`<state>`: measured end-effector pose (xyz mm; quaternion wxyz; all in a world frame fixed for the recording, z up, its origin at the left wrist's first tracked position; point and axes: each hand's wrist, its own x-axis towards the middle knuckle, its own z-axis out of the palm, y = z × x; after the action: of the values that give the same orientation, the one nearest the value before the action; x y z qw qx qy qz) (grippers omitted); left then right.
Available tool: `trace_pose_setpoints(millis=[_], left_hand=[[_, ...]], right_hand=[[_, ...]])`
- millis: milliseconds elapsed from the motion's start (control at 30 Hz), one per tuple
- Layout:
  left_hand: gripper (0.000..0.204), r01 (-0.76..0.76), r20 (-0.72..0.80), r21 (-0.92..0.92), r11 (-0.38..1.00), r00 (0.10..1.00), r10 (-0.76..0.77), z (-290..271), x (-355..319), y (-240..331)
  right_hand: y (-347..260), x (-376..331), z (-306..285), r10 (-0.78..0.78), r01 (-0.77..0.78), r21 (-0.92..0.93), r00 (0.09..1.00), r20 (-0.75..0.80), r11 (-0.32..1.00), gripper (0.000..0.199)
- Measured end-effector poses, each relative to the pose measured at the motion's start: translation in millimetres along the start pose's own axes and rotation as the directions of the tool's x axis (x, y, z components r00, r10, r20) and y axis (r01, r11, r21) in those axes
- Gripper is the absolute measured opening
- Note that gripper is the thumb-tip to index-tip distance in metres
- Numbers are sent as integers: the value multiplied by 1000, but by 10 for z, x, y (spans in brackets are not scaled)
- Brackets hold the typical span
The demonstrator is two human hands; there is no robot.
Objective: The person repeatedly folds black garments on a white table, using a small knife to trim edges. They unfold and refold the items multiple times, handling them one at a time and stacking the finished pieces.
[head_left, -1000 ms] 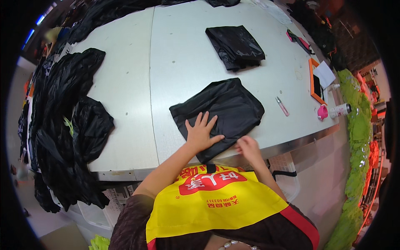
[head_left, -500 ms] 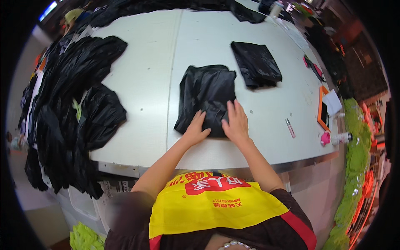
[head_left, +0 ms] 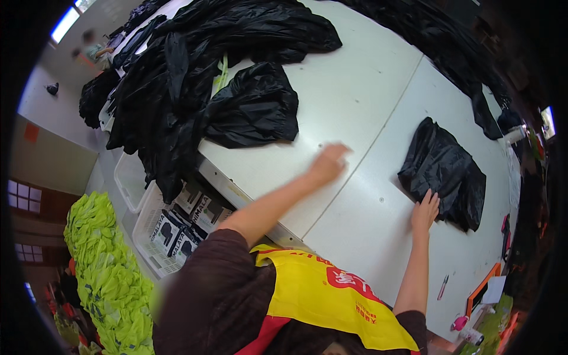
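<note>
My right hand (head_left: 424,212) lies with its fingers spread on the near-left edge of a folded black bundle (head_left: 445,176) of thin, shiny fabric or plastic. The bundle rests on the white table at the right. Whether it lies beside or on top of a second folded one, I cannot tell. Over the bare tabletop, my left hand (head_left: 329,164) is somewhat blurred, its fingers reaching forward and holding nothing. Ahead and left of that hand, a loose gathered black piece (head_left: 255,105) lies at the edge of a large heap of similar black material (head_left: 171,89).
The white table (head_left: 355,89) has a seam across it. At its right lie a pen-like tool (head_left: 442,287), an orange frame (head_left: 482,290) and a pink object (head_left: 460,322). Left below stand a white basket (head_left: 145,228) with packages and a lime-green heap (head_left: 109,260). Farther off is another person (head_left: 97,52).
My view has swung left. The bundle formerly under both hands is now right, at the second bundle's place. My left hand has come off it toward the heap; my right hand stays on it.
</note>
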<state>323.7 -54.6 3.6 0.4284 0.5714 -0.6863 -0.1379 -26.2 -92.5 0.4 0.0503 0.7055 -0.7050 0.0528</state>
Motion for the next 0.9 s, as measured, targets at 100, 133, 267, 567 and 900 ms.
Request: trace_pose_setpoints(millis=[100, 133, 267, 567, 900], left_hand=[[46, 173, -154, 685, 708, 984, -92, -1234, 397, -732], [52, 263, -306, 853, 451, 952, 24, -1588, 410, -832], [68, 660, -452, 734, 160, 651, -610, -2568, 153, -1596], [28, -18, -37, 637, 771, 998, 55, -1853, -453, -185], [35, -104, 614, -314, 944, 736, 285, -1253, -1136, 723]], right_hand=[[-299, -413, -63, -235, 270, 265, 959, -157, 926, 56], [-392, -602, -55, -263, 286, 338, 958, -114, 897, 54], [-869, -1214, -4, -324, 255, 529, 945, 40, 809, 50], [-1691, -1115, -503, -286, -591, 803, 785, 550, -76, 47], [-2075, -1010, -334, -92, -331, 871, 917, 387, 364, 61]])
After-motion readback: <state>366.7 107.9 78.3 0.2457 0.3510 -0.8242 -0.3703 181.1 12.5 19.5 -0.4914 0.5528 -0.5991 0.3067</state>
